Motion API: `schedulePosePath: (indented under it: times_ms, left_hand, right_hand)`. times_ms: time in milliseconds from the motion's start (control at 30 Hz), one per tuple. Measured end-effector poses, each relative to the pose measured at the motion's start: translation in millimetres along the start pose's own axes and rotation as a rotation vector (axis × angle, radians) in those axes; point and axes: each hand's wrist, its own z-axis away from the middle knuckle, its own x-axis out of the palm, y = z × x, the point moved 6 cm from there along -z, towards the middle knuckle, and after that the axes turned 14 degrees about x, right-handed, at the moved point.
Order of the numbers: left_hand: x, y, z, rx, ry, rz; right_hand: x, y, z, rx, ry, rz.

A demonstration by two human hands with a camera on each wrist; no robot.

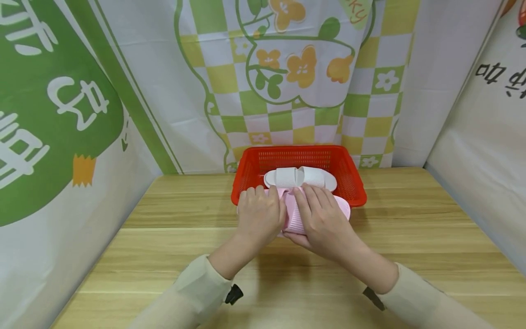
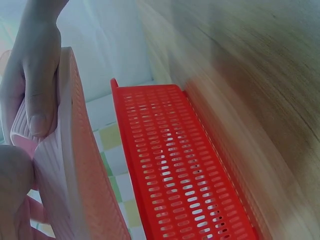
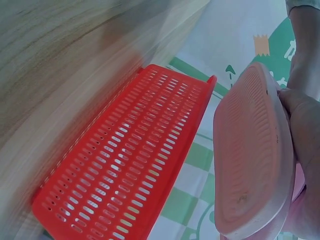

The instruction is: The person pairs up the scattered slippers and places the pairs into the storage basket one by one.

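Observation:
Pink slippers [image 1: 294, 216] with ribbed straps are held up between both hands at the near side of a red basket [image 1: 358, 194]. My left hand [image 1: 260, 212] grips their left part, its fingers curled over the far edge. On the right part, my right hand [image 1: 324, 218] holds on with fingers across the top and thumb at the near edge. A pink sole [image 3: 245, 160] faces the camera in the right wrist view, above the basket's side. Inside the basket lie white slippers [image 1: 286, 177], partly hidden behind the pink ones.
The basket's slotted wall [image 2: 175, 165] stands on a wood-grain table [image 1: 185, 205], close to its back edge. Behind hangs a green, yellow and white checked curtain [image 1: 279, 121]. Printed cloth walls [image 1: 135, 160] rise at the sides.

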Motion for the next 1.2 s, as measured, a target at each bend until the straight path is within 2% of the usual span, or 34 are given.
schedulePosePath:
  times_ms: [200,467,1000,1200]
  left_hand:
    - [3.2,-1.2,0.4,0.015,-0.039,0.018]
    - [1.3,-2.8,0.5,0.007,-0.038,0.045]
    - [-1.2,-4.5,2.3,-0.004,-0.013,0.095]
    - [-1.3,-5.1,4.0,0.027,0.023,0.120]
  right_hand:
    - [1.5,2.0,2.6,-0.011,-0.007,0.021]
    - [2.1,4.2,3.3,-0.027,-0.017,0.038]
    - [-2.1,10.2,1.2,-0.059,0.040,0.027]
    - [-3.2,14.0,0.7,-0.061,0.043,0.018]
